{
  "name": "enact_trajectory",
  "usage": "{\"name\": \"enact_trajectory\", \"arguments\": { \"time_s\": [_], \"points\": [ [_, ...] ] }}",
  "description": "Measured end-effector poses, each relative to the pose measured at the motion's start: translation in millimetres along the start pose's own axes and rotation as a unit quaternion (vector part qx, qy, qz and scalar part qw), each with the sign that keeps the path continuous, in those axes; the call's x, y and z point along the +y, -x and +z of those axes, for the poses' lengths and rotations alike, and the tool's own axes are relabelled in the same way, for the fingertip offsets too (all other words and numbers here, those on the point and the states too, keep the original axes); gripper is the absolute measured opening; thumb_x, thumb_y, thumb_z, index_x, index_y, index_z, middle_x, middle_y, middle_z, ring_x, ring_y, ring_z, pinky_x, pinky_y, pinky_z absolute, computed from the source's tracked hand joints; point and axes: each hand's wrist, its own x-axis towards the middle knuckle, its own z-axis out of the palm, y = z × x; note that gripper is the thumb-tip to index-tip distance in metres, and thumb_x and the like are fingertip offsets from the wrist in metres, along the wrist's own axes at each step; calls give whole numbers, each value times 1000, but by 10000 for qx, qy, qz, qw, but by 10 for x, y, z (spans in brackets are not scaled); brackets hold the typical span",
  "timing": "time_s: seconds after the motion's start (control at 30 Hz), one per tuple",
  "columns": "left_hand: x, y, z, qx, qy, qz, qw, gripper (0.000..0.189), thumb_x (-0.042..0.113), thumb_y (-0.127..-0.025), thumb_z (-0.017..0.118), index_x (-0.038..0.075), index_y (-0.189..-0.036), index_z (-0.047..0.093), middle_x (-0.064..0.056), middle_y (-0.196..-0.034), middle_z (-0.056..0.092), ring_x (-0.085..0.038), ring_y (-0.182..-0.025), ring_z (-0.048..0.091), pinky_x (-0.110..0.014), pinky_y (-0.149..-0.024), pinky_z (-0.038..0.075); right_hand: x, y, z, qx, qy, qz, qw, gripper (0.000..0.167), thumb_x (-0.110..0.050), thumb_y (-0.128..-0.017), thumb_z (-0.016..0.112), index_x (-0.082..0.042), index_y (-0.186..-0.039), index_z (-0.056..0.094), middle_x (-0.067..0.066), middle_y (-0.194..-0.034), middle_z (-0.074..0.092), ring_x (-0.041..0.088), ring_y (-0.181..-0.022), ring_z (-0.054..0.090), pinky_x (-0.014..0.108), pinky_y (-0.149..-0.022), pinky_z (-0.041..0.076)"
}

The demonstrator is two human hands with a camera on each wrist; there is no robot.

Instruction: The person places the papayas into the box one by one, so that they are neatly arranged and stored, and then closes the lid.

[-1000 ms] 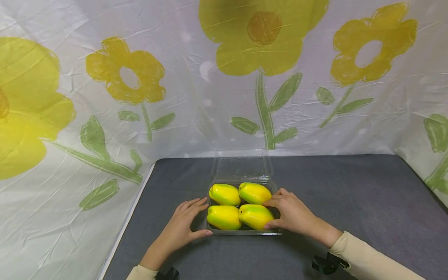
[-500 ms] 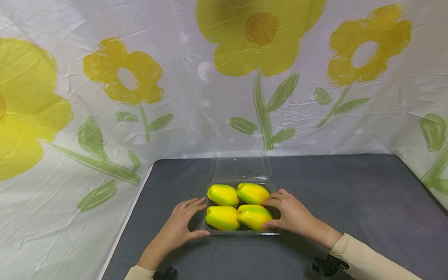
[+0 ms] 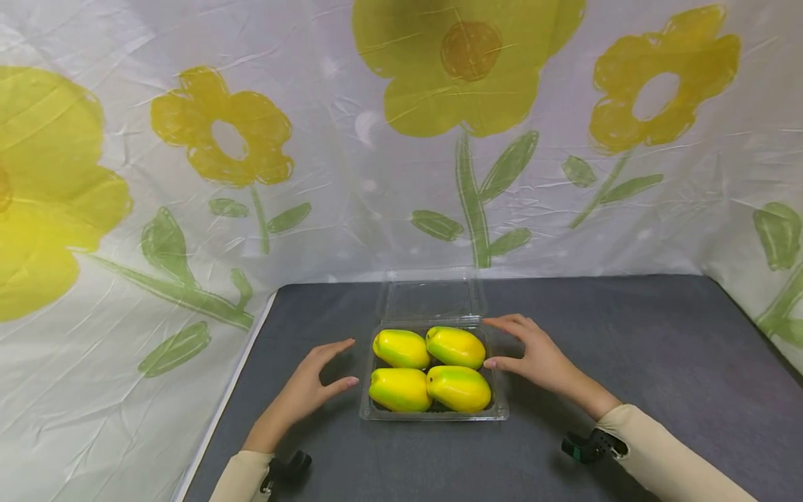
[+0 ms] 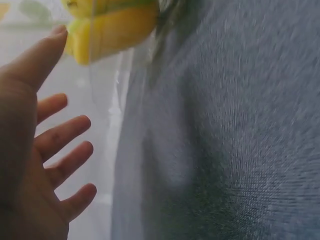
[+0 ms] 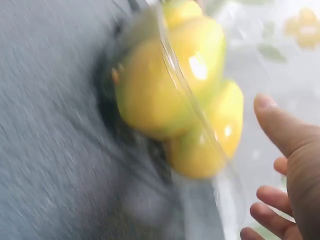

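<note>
Several yellow-green mangoes [image 3: 460, 388] lie in two rows inside a clear plastic clamshell box [image 3: 433, 417]. The box's see-through lid [image 3: 433, 296] is folded back toward the wall. My left hand [image 3: 307, 383] hovers just left of the box, fingers extended and thumb apart, holding nothing. On the other side, my right hand [image 3: 538, 354] is at the back right corner, its fingertips right at the rim and its thumb near a mango. In the right wrist view, the fingers [image 5: 270, 197] are spread beside the box wall, with mangoes [image 5: 170, 80] seen through it.
The box stands on a dark grey cloth-covered table [image 3: 602, 335]. A white curtain [image 3: 351, 209] printed with yellow flowers hangs behind it and along the left side. Black wrist cameras [image 3: 586, 446] are strapped at both sleeves.
Both hands have come away from the box's sides. The left hand moved slightly left and up; the right hand left the front right mango and moved toward the back corner. The mangoes stay put.
</note>
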Motion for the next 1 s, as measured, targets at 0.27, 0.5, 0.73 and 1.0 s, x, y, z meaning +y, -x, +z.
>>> {"name": "enact_trajectory", "arguments": {
  "time_s": [0.27, 0.5, 0.73, 1.0],
  "points": [
    [-177, -295, 87, -170, 690, -165, 9973, 74, 44, -88, 72, 27, -152, 40, -3, -148, 54, -36, -141, 44, -65, -112, 35, 358, -220, -48, -378, -615, 389, 9966, 84, -39, -84, 78, -15, -153, 37, 16, -138, 50, 37, -124, 51, 57, -100, 47],
    [-236, -575, 160, -372, 867, -208, 9953, 73, 47, -92, 67, 27, -154, 35, -5, -152, 49, -36, -145, 39, -67, -116, 29, 560, -405, -43, -784, -896, 685, 9905, 91, -40, -85, 77, -22, -158, 27, 17, -148, 44, 39, -135, 43, 61, -107, 41],
    [-326, -773, 210, -470, 940, -419, 9936, 64, 47, -96, 60, 32, -154, 36, -6, -156, 45, -38, -148, 33, -67, -118, 24, 680, -542, -36, -975, -1021, 728, 9873, 89, -38, -89, 73, -18, -159, 21, 19, -154, 38, 44, -139, 37, 64, -109, 38],
    [-338, -908, 273, -740, 985, -434, 9914, 64, 48, -98, 56, 33, -155, 32, -5, -163, 33, -39, -152, 24, -69, -118, 21, 744, -609, 1, -1133, -1039, 827, 9846, 88, -40, -91, 71, -15, -159, 21, 21, -156, 35, 46, -142, 33, 64, -112, 35]
  ]
}}
